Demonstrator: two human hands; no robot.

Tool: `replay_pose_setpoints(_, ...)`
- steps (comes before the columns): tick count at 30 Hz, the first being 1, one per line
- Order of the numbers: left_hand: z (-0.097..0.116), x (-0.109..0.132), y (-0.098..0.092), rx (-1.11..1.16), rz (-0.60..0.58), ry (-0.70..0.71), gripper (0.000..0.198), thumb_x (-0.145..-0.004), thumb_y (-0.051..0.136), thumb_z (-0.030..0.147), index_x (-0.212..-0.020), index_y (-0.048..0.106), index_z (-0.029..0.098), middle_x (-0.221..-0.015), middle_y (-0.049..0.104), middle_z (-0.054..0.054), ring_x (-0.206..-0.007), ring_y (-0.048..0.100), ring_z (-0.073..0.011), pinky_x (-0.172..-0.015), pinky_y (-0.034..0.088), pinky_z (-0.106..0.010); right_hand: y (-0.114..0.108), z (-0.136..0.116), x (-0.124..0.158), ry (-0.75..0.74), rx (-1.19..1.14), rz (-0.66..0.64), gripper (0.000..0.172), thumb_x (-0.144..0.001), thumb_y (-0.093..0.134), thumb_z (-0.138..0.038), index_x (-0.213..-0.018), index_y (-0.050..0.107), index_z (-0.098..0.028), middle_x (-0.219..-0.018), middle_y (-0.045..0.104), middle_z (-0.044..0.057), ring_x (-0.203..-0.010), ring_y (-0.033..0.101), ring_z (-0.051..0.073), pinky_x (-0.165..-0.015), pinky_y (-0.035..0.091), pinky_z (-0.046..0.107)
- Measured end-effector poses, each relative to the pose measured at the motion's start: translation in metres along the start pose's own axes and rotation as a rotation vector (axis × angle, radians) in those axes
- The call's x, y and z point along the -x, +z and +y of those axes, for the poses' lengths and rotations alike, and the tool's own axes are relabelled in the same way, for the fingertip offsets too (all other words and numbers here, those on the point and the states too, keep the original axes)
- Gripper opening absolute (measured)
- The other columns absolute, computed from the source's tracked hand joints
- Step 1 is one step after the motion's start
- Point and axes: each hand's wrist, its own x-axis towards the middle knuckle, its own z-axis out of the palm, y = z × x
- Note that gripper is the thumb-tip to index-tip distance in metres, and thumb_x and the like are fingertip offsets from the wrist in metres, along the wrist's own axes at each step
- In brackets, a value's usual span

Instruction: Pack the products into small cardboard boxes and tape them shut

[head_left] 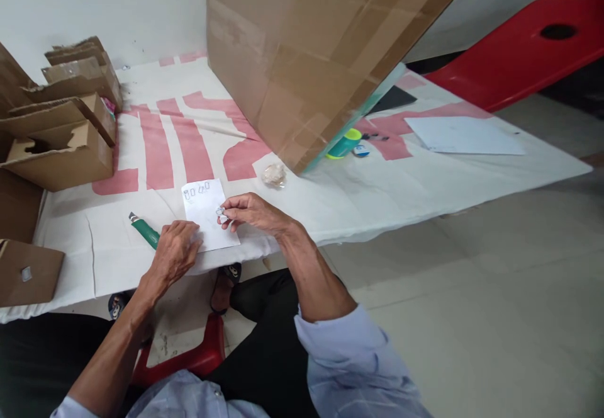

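Note:
A small white paper card (206,207) lies on the table near its front edge, with a few small metal pieces (197,189) lined up along its far end. My left hand (175,252) rests knuckles-up on the card's near left corner, fingers curled, pressing it down. My right hand (248,211) hovers over the card's right side and pinches a tiny silvery piece (219,211) between thumb and fingertips. A green-handled tool (144,230) lies just left of my left hand.
A big cardboard box (311,46) leans over the table's middle, a crumpled plastic wad (274,174) and a green cup (344,145) at its foot. Open cartons (61,122) stack at the left. A white sheet (465,136) lies far right, a red stool (523,53) beyond.

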Motion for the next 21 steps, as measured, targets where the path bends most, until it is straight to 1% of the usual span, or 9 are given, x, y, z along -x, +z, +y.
replay_pose_setpoints(3, 0.000, -0.008, -0.005, 0.258, 0.130, -0.064, 0.037, -0.097, 0.066, 0.028, -0.134, 0.070, 0.022, -0.122, 0.077, -0.013, -0.109, 0.070, -0.0288, -0.099, 0.056, -0.048, 0.005, -0.005, 0.002, -0.010, -0.078, -0.058, 0.038, -0.078, 0.088, -0.049, -0.091, 0.078, -0.014, -0.093, 0.080, 0.009, -0.077, 0.073, 0.016, -0.064, 0.056, 0.026)
replay_pose_setpoints(4, 0.001, -0.011, -0.006, 0.383, 0.143, -0.076, 0.042, -0.096, 0.070, 0.033, -0.137, 0.069, 0.022, -0.120, 0.077, -0.012, -0.102, 0.071, -0.0262, -0.093, 0.058, -0.044, 0.007, -0.005, 0.002, -0.011, -0.095, -0.069, 0.040, -0.078, 0.088, -0.050, -0.091, 0.078, -0.014, -0.093, 0.080, 0.009, -0.076, 0.073, 0.016, -0.064, 0.056, 0.025)
replay_pose_setpoints(6, 0.006, -0.017, -0.007, 0.625, 0.132, -0.097, 0.053, -0.091, 0.079, 0.040, -0.140, 0.070, 0.022, -0.113, 0.078, -0.009, -0.091, 0.071, -0.0218, -0.083, 0.059, -0.037, 0.009, -0.006, 0.001, -0.011, -0.110, -0.082, 0.042, -0.076, 0.090, -0.052, -0.091, 0.078, -0.015, -0.089, 0.079, 0.007, -0.075, 0.073, 0.016, -0.063, 0.056, 0.025)
replay_pose_setpoints(8, 0.013, -0.023, -0.005, 0.802, 0.119, -0.132, 0.055, -0.084, 0.086, 0.044, -0.133, 0.075, 0.021, -0.103, 0.079, -0.007, -0.085, 0.070, -0.0200, -0.078, 0.057, -0.033, 0.011, -0.006, 0.000, -0.013, -0.105, -0.085, 0.043, -0.075, 0.091, -0.054, -0.090, 0.077, -0.015, -0.084, 0.078, 0.005, -0.073, 0.073, 0.015, -0.063, 0.056, 0.025)
replay_pose_setpoints(10, 0.018, -0.027, -0.002, 0.930, 0.110, -0.175, 0.046, -0.080, 0.090, 0.045, -0.118, 0.082, 0.019, -0.091, 0.078, -0.006, -0.080, 0.069, -0.0191, -0.076, 0.055, -0.033, 0.012, -0.006, 0.000, -0.019, -0.092, -0.086, 0.045, -0.074, 0.092, -0.055, -0.087, 0.077, -0.015, -0.080, 0.077, 0.004, -0.070, 0.071, 0.015, -0.063, 0.056, 0.025)
replay_pose_setpoints(12, 0.021, -0.028, 0.001, 1.048, 0.118, -0.218, 0.039, -0.076, 0.094, 0.047, -0.100, 0.085, 0.019, -0.083, 0.078, -0.005, -0.076, 0.068, -0.0183, -0.074, 0.054, -0.032, 0.013, -0.007, 0.001, -0.026, -0.084, -0.083, 0.046, -0.075, 0.091, -0.057, -0.085, 0.077, -0.015, -0.079, 0.076, 0.004, -0.070, 0.071, 0.015, -0.064, 0.056, 0.026)
replay_pose_setpoints(14, 0.022, -0.027, 0.002, 1.141, 0.138, -0.264, 0.038, -0.068, 0.099, 0.047, -0.089, 0.084, 0.019, -0.081, 0.078, -0.004, -0.074, 0.068, -0.0179, -0.072, 0.054, -0.032, 0.013, -0.008, 0.002, -0.036, -0.094, -0.077, 0.047, -0.077, 0.089, -0.060, -0.087, 0.077, -0.015, -0.080, 0.076, 0.005, -0.073, 0.071, 0.016, -0.067, 0.058, 0.028)
replay_pose_setpoints(16, 0.022, -0.025, 0.000, 1.187, 0.169, -0.305, 0.040, -0.062, 0.102, 0.045, -0.087, 0.082, 0.020, -0.079, 0.077, -0.003, -0.074, 0.069, -0.0179, -0.072, 0.055, -0.032, 0.013, -0.010, 0.003, -0.053, -0.111, -0.080, 0.048, -0.079, 0.088, -0.060, -0.092, 0.078, -0.016, -0.083, 0.077, 0.005, -0.077, 0.073, 0.017, -0.070, 0.059, 0.029)
replay_pose_setpoints(21, 0.021, -0.022, -0.006, 1.208, 0.196, -0.343, 0.039, -0.062, 0.102, 0.047, -0.080, 0.078, 0.021, -0.075, 0.076, -0.002, -0.071, 0.070, -0.0179, -0.074, 0.058, -0.034, 0.016, -0.015, 0.006, -0.064, -0.116, -0.130, 0.039, -0.071, 0.096, -0.044, -0.094, 0.079, -0.017, -0.086, 0.078, 0.005, -0.080, 0.073, 0.017, -0.075, 0.060, 0.031)
